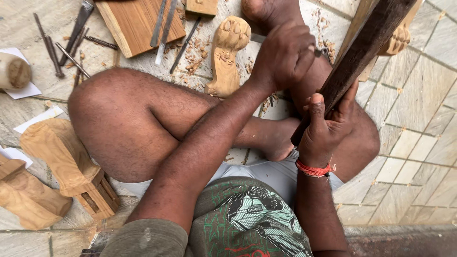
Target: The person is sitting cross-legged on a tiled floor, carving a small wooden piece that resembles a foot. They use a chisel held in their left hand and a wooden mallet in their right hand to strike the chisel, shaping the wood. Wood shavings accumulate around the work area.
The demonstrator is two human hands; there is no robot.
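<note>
I sit cross-legged on a tiled floor. My left hand [283, 54] reaches across my knee and is closed in a fist around a small metal tool [320, 51], which is mostly hidden by the fingers. My right hand [326, 126], with a red thread at the wrist, grips the lower end of a long dark wooden bar [369, 45] that slants up to the right. Behind the bar lies a pale carved wooden piece [400, 38], partly hidden. A carved paw-shaped wooden leg [226, 52] lies on the floor just left of my left hand.
Several chisels and metal rods [71, 43] lie at the top left beside a wooden board [138, 21] with files on it. Carved pale wood blocks [71, 166] [24, 195] rest at the left. A round wooden mallet [14, 71] sits on paper. Wood chips [195, 59] are scattered about.
</note>
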